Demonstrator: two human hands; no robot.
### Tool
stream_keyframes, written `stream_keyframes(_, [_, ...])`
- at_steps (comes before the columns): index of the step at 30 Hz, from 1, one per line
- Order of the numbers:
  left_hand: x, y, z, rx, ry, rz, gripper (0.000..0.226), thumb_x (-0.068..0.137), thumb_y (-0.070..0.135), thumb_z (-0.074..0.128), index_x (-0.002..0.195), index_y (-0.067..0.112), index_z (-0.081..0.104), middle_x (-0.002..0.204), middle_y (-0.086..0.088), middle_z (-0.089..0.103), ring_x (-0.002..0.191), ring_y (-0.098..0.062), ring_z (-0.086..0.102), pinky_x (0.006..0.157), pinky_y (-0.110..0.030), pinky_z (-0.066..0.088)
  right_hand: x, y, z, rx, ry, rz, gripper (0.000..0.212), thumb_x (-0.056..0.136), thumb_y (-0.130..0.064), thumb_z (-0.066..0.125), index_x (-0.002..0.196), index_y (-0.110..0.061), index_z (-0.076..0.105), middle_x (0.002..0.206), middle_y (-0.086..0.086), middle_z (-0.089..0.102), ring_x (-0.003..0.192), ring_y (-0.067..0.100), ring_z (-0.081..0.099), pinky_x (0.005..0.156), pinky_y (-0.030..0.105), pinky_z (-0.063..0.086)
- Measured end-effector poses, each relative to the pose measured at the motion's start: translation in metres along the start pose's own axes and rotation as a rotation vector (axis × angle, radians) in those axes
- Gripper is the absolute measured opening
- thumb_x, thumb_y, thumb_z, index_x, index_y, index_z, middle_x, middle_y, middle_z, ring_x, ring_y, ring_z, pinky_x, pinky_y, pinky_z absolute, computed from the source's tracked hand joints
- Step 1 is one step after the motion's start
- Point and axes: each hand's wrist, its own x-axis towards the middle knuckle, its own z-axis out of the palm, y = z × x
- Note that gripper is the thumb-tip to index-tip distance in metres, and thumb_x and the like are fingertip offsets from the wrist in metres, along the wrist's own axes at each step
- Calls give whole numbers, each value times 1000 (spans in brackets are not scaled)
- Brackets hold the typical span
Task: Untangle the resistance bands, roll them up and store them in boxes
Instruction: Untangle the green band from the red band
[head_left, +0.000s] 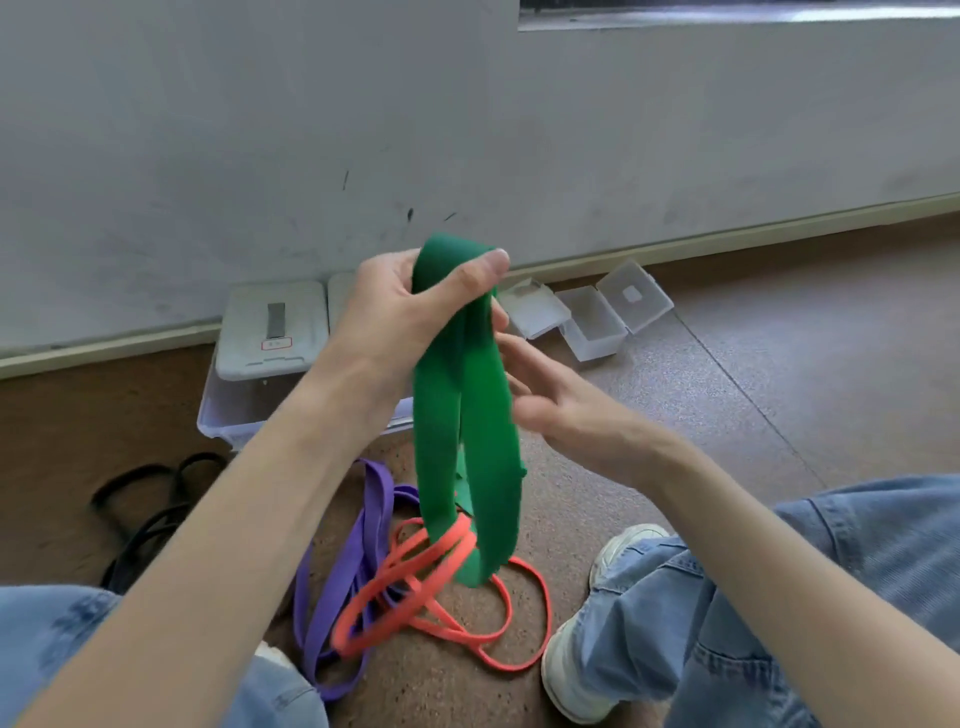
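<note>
Left hand (400, 306): raised in front of the chest, thumb and curled fingers gripping the top fold of the green resistance band (462, 415).
Right hand (550, 400): released, fingers extended and relaxed, just beside the right strand of the green band; blurred, contact not discernible.
Green resistance band: wide, hanging in a long loop from the left hand, lower end reaching the pile on the floor.
Coral resistance band (447, 597): thin, threaded around the lower part of the green loop, remainder lying in loops on the floor.
Purple resistance band (332, 587): on the floor, left of the coral band, tangled with it.
Black resistance bands (150, 504): heaped on the floor at far left, apart from the coloured pile.
Large lidded storage box (270, 338): against the wall, behind the left hand.
Small clear boxes (592, 322): lids open, on the floor near the wall, right of the hands.
Legs: blue jeans (831, 597), white sneaker (576, 670) on the cork floor (727, 415).
</note>
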Motion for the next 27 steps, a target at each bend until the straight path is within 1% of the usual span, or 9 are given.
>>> stream_keyframes(3, [2,-22,0,-133,31,-105,20,82,27,65,72,11,62,62,0,67,57,-15,62,57,-27,54,7,9,15,-33,258,-19,54,68,-18,79,116,-15,54,107,-6,68,102,12,65,87,31,53])
stream_keyframes(8, [5,-54,-26,-168,31,-273,18,88,27,57,99,13,63,85,3,72,80,-11,67,74,-26,55,8,13,1,-50,477,-1,35,77,-5,72,109,-10,59,99,7,69,88,19,67,75,32,56])
stream_keyframes(12, [1,-79,-14,-460,-112,-331,53,81,24,65,129,13,45,119,-10,65,106,-22,65,84,-31,55,10,17,6,0,488,-27,29,81,-5,69,108,-4,60,97,8,69,85,16,68,72,28,55])
stream_keyframes(14, [-1,-90,-11,-375,-199,-311,63,80,19,68,134,15,38,128,-9,60,116,-22,59,94,-32,50,10,16,5,72,546,-79,25,83,-4,65,107,0,60,95,12,69,83,16,68,71,28,55])
stream_keyframes(17, [-6,-107,-7,5,-282,-289,62,75,9,73,128,19,44,123,3,61,115,-12,58,95,-25,48,8,6,-1,311,557,-150,22,86,-4,59,108,1,60,96,11,68,84,19,67,75,31,55])
stream_keyframes(19, [-9,-113,1,68,-205,-286,49,76,-3,70,115,20,52,112,3,65,103,-10,63,90,-25,51,8,3,-3,356,556,-155,22,88,-9,57,108,0,60,98,11,69,89,19,66,81,36,55])
stream_keyframes(23, [-2,-101,8,-52,-80,-231,29,82,-8,61,105,8,61,97,-2,69,84,-10,67,82,-25,55,11,2,-7,141,532,-19,51,85,-39,54,114,3,59,112,21,64,102,29,62,97,51,46])
stream_keyframes(25, [6,-87,4,-169,-18,-230,26,86,-2,57,112,0,58,99,-7,68,83,-14,67,79,-24,56,7,3,-12,14,447,63,64,75,-53,54,117,-5,60,113,10,67,106,23,63,98,44,47])
stream_keyframes(27, [10,-74,-1,-301,10,-239,26,90,0,52,115,-4,55,99,-11,68,82,-16,68,75,-26,57,2,8,-10,-16,243,119,50,78,-42,63,117,-11,60,111,4,69,104,17,65,92,30,51])
